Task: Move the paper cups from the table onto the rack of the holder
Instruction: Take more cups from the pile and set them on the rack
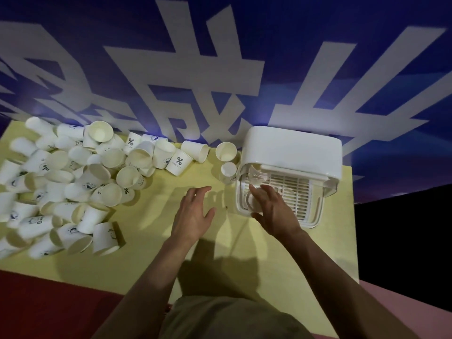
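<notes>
Several white paper cups (73, 182) lie in a jumbled pile on the left half of the yellow table (151, 228). One cup (226, 150) stands mouth up and another (229, 169) stands just left of the white holder (293, 148). The holder's slatted rack (296, 194) sticks out toward me. One cup (252, 203) sits on the rack's front left corner. My right hand (274, 209) is spread over that cup, thumb and forefinger on either side of it, fingers fairly straight. Above bare table left of the rack, my left hand (193, 211) hovers with fingers spread, holding nothing.
A clear flap (256, 174) hangs under the holder's white hood at the rack's back left. A blue wall with big white characters (195, 69) rises right behind the table. A red surface (49, 302) lies at the near left and a dark drop (403, 228) at the right.
</notes>
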`<state>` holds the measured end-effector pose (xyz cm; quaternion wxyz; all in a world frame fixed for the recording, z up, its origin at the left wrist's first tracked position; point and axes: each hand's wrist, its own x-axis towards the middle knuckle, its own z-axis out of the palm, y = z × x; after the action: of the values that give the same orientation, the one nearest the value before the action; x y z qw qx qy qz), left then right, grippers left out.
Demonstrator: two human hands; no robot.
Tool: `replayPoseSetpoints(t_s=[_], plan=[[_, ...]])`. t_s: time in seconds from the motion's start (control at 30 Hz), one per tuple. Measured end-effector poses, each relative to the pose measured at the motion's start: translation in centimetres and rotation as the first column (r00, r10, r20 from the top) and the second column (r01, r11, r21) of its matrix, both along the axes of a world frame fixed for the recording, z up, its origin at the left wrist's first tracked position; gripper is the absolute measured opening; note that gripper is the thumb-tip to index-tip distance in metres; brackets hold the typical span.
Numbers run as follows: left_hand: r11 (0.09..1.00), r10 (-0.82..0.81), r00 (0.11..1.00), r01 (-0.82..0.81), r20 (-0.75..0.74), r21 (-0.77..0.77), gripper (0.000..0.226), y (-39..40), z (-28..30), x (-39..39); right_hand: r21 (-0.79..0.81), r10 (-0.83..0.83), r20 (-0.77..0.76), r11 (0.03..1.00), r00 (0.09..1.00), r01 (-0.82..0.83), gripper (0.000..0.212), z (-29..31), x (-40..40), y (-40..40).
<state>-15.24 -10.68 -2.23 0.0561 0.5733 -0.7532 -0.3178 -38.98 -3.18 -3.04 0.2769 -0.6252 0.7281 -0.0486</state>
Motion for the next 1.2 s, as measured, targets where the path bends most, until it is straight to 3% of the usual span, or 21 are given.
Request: replayPoseSetpoints(t_s=[0.23, 0.4, 0.7, 0.83, 1.2], plan=[[0.999, 0.003, 1.0, -0.003, 0.003, 0.043, 0.067, -3.2, -1.8, -2.5, -0.025, -0.045, -0.022, 0.999, 0.999, 0.044, 0.087, 0.6, -0.6, 0.7], [0.998, -0.059, 0.998, 0.059, 0.024, -0.006, 0.076, -5.8, -3.6, -5.3, -0.125, -0.074, -0.055, 0.99, 0.996, 0.067, 0.079, 1.7, -1.0, 2.0], [0.974, -0.219, 0.944, 0.228, 0.247, -0.009, 0.073, -8.8, -6.1, -8.6, -0.16, -0.131, -0.013, 0.979, 0.991, 0.127, 0.077, 2.4, -1.0, 3.2], [0.979, -0.192, 0.96, 0.201, 0.203, -0.024, 0.059, -8.9, -6.5, -8.6, -0.134, -0.125, -0.009, 0.983, 0.992, 0.123, 0.074, 3.5, -0.6, 2.4], [0.998, -0.02, 0.999, 0.018, -0.035, -0.067, 0.054, -6.1, -6.3, -0.9, -0.228, 0.069, -0.007, 0.971, 0.998, -0.068, 0.053, 8.2, 4.7, -5.0]])
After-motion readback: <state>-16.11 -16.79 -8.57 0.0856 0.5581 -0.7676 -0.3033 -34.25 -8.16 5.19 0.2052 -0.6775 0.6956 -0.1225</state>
